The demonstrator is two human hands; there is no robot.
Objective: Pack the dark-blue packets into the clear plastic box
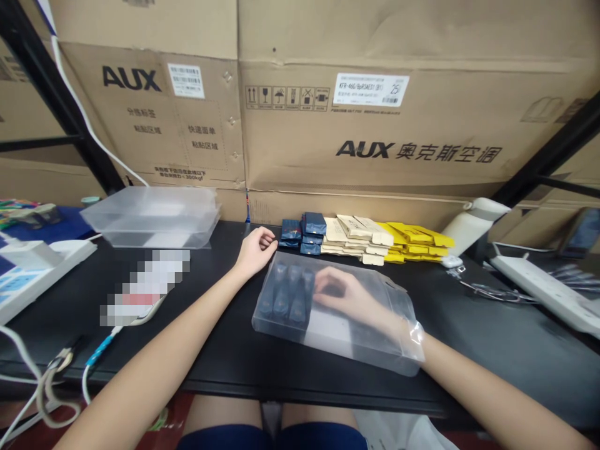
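On the black tabletop lies a clear plastic box (328,347), holding a row of dark blue packets (287,300) at its left end. My right hand (340,290) is inside the box, seen through its hazy wall. Its fingertips are at the right side of the packets, with a gap between thumb and fingers. Beyond the box's back left corner, my left hand (259,251) rests with curled fingers and nothing visible in them. Just right of it are stacked dark blue packets (312,231), then cream packets (360,234) and yellow packets (417,240).
Clear plastic boxes (150,215) are nested at the back left. Power strips (553,294) and cables flank the work area. A white bottle (478,222) leans at the back right. A partly pixelated phone-like object (145,287) lies left. Cardboard (290,150) stands behind.
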